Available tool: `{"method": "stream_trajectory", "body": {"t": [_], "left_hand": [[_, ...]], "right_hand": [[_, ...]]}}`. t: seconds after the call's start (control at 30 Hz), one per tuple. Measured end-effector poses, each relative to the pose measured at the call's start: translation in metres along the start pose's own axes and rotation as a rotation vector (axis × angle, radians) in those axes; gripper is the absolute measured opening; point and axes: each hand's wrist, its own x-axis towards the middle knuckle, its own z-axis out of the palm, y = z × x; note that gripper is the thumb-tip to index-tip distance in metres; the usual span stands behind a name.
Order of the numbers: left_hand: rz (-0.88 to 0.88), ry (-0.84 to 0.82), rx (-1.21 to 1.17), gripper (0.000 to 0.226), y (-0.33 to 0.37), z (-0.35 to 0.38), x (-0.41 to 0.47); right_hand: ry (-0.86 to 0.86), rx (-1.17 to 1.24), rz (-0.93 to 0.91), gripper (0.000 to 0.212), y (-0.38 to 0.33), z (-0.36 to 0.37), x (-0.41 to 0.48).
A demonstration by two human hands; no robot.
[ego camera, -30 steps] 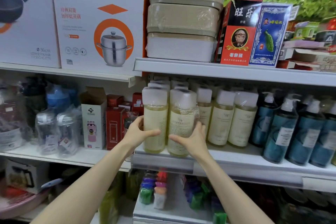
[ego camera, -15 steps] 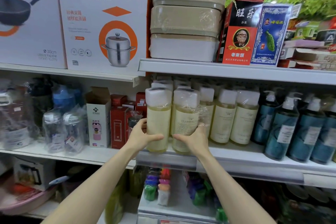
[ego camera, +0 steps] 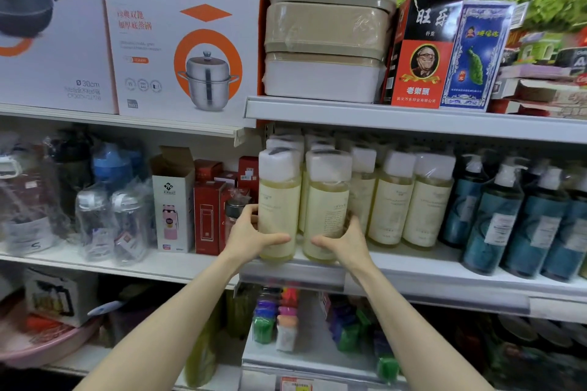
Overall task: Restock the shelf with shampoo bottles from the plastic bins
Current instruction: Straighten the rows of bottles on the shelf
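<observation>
Two pale yellow shampoo bottles with white wrapped caps stand side by side at the front edge of the middle shelf (ego camera: pixel 413 267). My left hand (ego camera: pixel 247 235) grips the left bottle (ego camera: pixel 279 200) low on its side, thumb across the front. My right hand (ego camera: pixel 346 240) grips the right bottle (ego camera: pixel 327 203) the same way. More of the same yellow bottles (ego camera: pixel 394 200) stand in rows behind and to the right.
Teal pump bottles (ego camera: pixel 508 219) fill the shelf's right end. Red boxes (ego camera: pixel 208 216) and wrapped water bottles (ego camera: pixel 111 222) sit on the neighbouring shelf to the left. The upper shelf (ego camera: pixel 413 119) hangs low over the caps, carrying stacked containers and cookware boxes. Coloured items lie on the shelf below.
Both hands have carried the two bottles a little further in and down, and they now stand on the shelf's front edge.
</observation>
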Motion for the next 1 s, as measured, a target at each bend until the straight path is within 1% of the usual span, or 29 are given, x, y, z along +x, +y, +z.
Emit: {"method": "stream_trajectory", "body": {"t": [0.03,0.1,0.13,0.17,0.23,0.27,0.37,0.47,0.57,0.6,0.67,0.77,0.83,0.87,0.93,0.97,1.0], "left_hand": [[-0.003,0.003,0.007,0.085,-0.001,0.002,0.001],[-0.023,-0.038,0.000,0.090,-0.001,0.004,0.002],[-0.039,-0.073,-0.013,0.091,-0.001,0.003,0.002],[-0.047,-0.107,-0.039,0.089,-0.001,0.001,0.002],[-0.036,-0.141,-0.078,0.079,-0.001,-0.003,0.001],[-0.023,-0.131,-0.075,0.075,-0.001,-0.004,0.000],[0.000,-0.052,-0.033,0.079,-0.002,-0.001,0.000],[-0.001,-0.031,-0.027,0.080,-0.001,0.005,-0.001],[-0.013,-0.094,-0.046,0.083,-0.002,0.004,0.001],[-0.015,-0.105,-0.048,0.081,-0.003,0.002,0.001],[-0.012,-0.093,-0.041,0.077,-0.005,0.000,0.000],[-0.006,-0.047,-0.021,0.079,-0.008,0.000,0.000],[-0.007,-0.044,-0.028,0.080,-0.008,0.002,0.000],[-0.009,-0.052,-0.034,0.080,-0.007,0.003,0.000],[-0.015,-0.073,-0.048,0.078,-0.008,0.004,0.000],[-0.016,-0.077,-0.052,0.078,-0.009,0.004,0.000],[-0.015,-0.072,-0.051,0.078,-0.011,0.003,0.001]], "right_hand": [[-0.014,0.005,-0.001,0.107,0.001,0.000,0.001],[-0.019,-0.039,-0.014,0.118,-0.001,0.003,0.000],[0.001,-0.087,-0.023,0.124,-0.003,0.005,0.000],[0.032,-0.137,-0.035,0.125,-0.005,0.006,0.000],[0.081,-0.182,-0.058,0.116,-0.005,0.005,0.002],[0.076,-0.165,-0.060,0.111,-0.004,0.004,0.002],[-0.007,-0.014,-0.031,0.100,-0.002,-0.005,0.001],[-0.050,-0.002,-0.056,0.096,0.000,-0.007,0.000],[-0.006,-0.114,-0.066,0.109,-0.001,0.002,0.001],[0.025,-0.150,-0.064,0.110,0.000,0.004,0.001],[0.047,-0.145,-0.071,0.101,0.000,0.003,0.001],[-0.036,-0.002,-0.047,0.090,0.002,-0.003,0.001],[-0.071,0.024,-0.055,0.088,0.004,-0.005,0.001],[-0.075,0.011,-0.064,0.091,0.003,-0.004,0.001],[-0.041,-0.078,-0.065,0.105,0.003,0.003,0.001],[-0.006,-0.140,-0.064,0.107,0.002,0.006,0.000],[0.031,-0.180,-0.068,0.105,0.002,0.007,0.000]]}}
